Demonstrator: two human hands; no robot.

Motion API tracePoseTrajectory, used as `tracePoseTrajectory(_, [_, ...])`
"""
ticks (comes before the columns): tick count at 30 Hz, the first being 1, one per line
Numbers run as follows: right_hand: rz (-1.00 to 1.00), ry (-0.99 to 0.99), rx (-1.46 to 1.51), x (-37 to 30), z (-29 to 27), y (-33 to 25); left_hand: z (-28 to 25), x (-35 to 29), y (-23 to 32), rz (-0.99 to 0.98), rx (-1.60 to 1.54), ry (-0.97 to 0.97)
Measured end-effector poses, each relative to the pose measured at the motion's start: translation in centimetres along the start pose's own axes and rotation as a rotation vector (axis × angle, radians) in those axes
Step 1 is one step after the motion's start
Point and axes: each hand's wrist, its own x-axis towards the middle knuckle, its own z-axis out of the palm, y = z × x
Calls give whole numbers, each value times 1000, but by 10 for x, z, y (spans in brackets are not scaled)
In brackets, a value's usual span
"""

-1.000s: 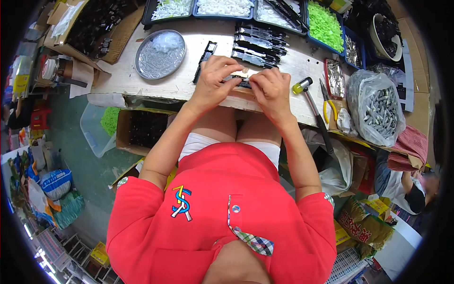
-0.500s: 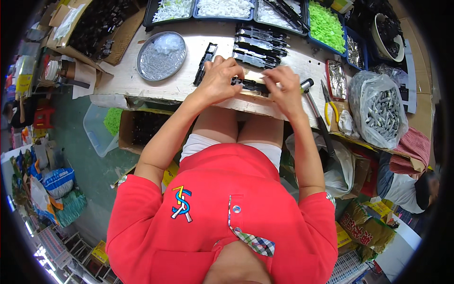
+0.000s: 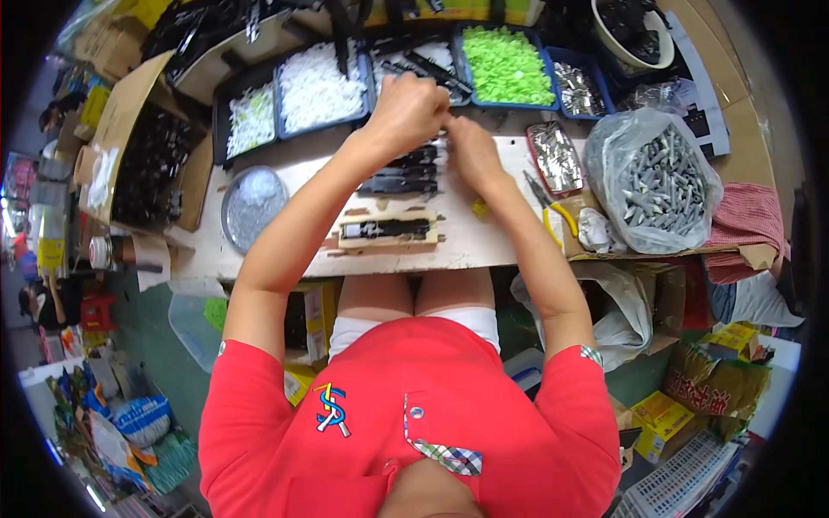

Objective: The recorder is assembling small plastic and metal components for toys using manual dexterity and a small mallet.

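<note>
My left hand [image 3: 406,110] is reached far out over the table, by the front of the tray of white parts with black strips [image 3: 419,65] on it. Its fingers are curled; anything in them is hidden. Close beside it, my right hand [image 3: 472,151] has its fingers bent inward, the tips near my left hand, their contents too small to make out. Below both hands lies a row of black plastic strips [image 3: 399,185], partly covered by my left forearm. Nearer the front edge, a black strip with a silvery part [image 3: 386,229] sits in a pale wooden fixture [image 3: 350,243].
Trays of white pieces [image 3: 319,82], green pieces [image 3: 505,69] and metal parts [image 3: 577,88] line the back. A round dish [image 3: 252,211] stands left. Yellow-handled pliers [image 3: 561,220], a red tray [image 3: 557,155] and a bag of grey parts [image 3: 656,190] lie right. A carton [image 3: 129,151] holds black parts.
Both hands have left the strip at the front edge and moved far out together toward the back trays. The wooden fixture with its strip is now uncovered. The view has shifted; the hammer no longer shows.
</note>
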Motion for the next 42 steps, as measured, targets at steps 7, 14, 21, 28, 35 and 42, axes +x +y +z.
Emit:
tracePoseTrajectory(7, [-17,-150,-244,-10,-10,5,55,96,11,178,222,157])
tracePoseTrajectory(14, [32,-157,-90,-30,-41,18,67,118,12,182,294,19])
tracePoseTrajectory(21, [156,35,209,-35,-57,24,49,115,-4,121,-179,258])
tracePoseTrajectory(28, [426,57,1035,-49,-77,1,19,3,11,-356,-1573,47])
tracePoseTrajectory(35, [393,-81,1478,-61,-70,-66,35,-113,21,-300,-2005,192])
tracePoseTrajectory(42, [411,-152,1512,-63,-50,-105,38,-160,19,-148,-2131,286])
